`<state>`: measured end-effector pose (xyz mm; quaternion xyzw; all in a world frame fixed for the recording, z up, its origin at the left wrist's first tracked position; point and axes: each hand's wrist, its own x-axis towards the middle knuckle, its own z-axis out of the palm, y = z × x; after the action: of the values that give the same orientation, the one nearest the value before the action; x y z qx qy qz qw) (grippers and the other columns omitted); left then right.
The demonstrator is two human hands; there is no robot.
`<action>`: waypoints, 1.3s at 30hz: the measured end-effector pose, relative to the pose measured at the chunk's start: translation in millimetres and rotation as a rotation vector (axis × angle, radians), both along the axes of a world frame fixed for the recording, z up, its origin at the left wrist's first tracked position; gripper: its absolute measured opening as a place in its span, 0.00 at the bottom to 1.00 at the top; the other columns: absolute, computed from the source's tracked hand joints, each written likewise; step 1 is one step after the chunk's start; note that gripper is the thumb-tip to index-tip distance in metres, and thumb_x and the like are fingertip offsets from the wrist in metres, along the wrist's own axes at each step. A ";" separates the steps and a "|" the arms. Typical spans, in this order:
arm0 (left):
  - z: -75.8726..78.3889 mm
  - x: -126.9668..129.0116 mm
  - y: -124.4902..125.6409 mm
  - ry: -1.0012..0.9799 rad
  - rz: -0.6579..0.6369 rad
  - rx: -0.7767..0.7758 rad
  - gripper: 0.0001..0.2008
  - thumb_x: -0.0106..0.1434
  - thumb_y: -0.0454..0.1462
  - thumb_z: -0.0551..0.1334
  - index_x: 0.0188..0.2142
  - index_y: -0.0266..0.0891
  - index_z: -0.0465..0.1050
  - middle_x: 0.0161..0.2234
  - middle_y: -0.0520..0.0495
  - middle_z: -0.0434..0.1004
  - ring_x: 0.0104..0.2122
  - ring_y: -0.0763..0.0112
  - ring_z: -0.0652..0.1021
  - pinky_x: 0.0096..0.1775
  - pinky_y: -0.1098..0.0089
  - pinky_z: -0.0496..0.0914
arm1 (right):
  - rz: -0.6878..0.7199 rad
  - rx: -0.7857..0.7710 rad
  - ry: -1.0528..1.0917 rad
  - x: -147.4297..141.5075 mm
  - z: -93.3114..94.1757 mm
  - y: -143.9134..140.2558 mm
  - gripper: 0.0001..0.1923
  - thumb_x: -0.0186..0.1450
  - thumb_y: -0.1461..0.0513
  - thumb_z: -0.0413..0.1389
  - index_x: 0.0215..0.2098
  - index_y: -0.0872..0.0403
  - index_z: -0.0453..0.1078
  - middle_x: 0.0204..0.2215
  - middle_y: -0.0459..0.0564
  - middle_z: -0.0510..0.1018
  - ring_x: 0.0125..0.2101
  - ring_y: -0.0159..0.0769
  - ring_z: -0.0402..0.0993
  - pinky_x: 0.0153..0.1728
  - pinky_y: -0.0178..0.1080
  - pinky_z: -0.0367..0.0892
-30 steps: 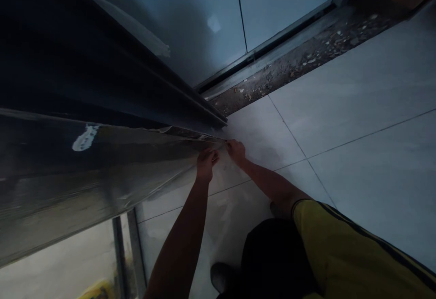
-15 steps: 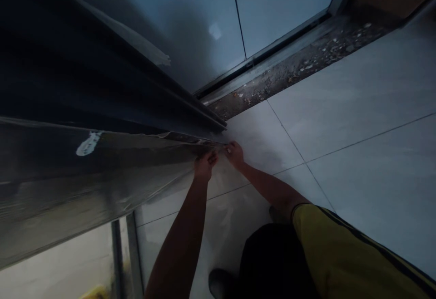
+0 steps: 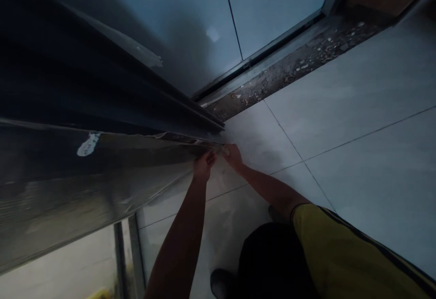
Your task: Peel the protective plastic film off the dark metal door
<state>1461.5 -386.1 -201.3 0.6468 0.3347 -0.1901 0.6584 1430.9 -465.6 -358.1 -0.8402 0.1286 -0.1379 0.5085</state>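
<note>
A sheet of clear plastic film (image 3: 88, 190) hangs along the dark, tall frame (image 3: 112, 85) on the left, its upper edge wavy and loose. Low down, close to the floor, my left hand (image 3: 203, 166) has its fingers curled at the film's bottom corner. Just right of it my right hand (image 3: 233, 157) pinches the end of the same edge. The two hands are close together but apart. Dim light and small size hide exactly how the fingertips grip.
Large pale tiles (image 3: 361, 167) cover the floor. Beyond the frame runs a rough channel with rubble (image 3: 265, 85) beside a metal track (image 3: 252, 63). A white smear (image 3: 89, 144) marks the sheet. Something yellow (image 3: 100, 293) shows at the bottom left. My dark shoe (image 3: 220, 283) stands below.
My right hand's fingers have turned slightly inward and downward at the film's edge. The left hand stays almost in place, and the view has shifted a little.
</note>
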 end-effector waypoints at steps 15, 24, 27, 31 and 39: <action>4.2 3.0 -6.1 0.031 0.026 0.022 0.03 0.56 0.32 0.58 0.28 0.35 0.68 0.26 0.47 0.74 0.23 0.75 0.74 0.29 0.73 0.68 | 0.113 -0.083 -0.004 5.5 -0.4 -6.3 0.09 0.61 0.65 0.48 0.33 0.55 0.71 0.33 0.53 0.74 0.38 0.38 0.66 0.42 0.40 0.59; 3.6 3.3 -2.7 0.029 -0.008 -0.005 0.04 0.57 0.32 0.56 0.28 0.35 0.69 0.27 0.46 0.74 0.25 0.75 0.74 0.31 0.73 0.68 | 0.285 -0.003 0.133 -30.7 -3.5 16.3 0.07 0.57 0.70 0.48 0.28 0.54 0.66 0.27 0.50 0.71 0.34 0.35 0.65 0.39 0.37 0.59; 0.2 2.0 -1.8 -0.002 -0.011 -0.001 0.03 0.56 0.32 0.57 0.29 0.35 0.69 0.27 0.47 0.74 0.25 0.76 0.74 0.30 0.74 0.68 | 0.247 0.038 0.151 -39.9 -4.2 24.2 0.05 0.57 0.68 0.49 0.29 0.54 0.65 0.27 0.48 0.70 0.32 0.33 0.65 0.37 0.35 0.59; -5.3 1.4 1.0 -0.036 -0.020 0.011 0.02 0.55 0.32 0.58 0.29 0.34 0.69 0.28 0.47 0.74 0.24 0.77 0.74 0.30 0.74 0.68 | -0.032 0.089 0.163 -14.4 2.2 15.6 0.11 0.59 0.58 0.53 0.39 0.55 0.66 0.37 0.53 0.71 0.34 0.33 0.65 0.37 0.35 0.60; -5.4 3.3 0.5 -0.022 -0.026 0.029 0.02 0.54 0.32 0.58 0.28 0.35 0.69 0.28 0.46 0.75 0.25 0.76 0.74 0.31 0.73 0.68 | 0.155 -0.059 0.234 21.3 12.1 -1.5 0.13 0.66 0.61 0.45 0.33 0.55 0.70 0.31 0.55 0.74 0.32 0.36 0.68 0.34 0.36 0.57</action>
<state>1464.7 -385.6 -206.7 0.6626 0.3219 -0.1868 0.6500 1452.1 -467.1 -346.0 -0.8726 0.1177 -0.0028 0.4741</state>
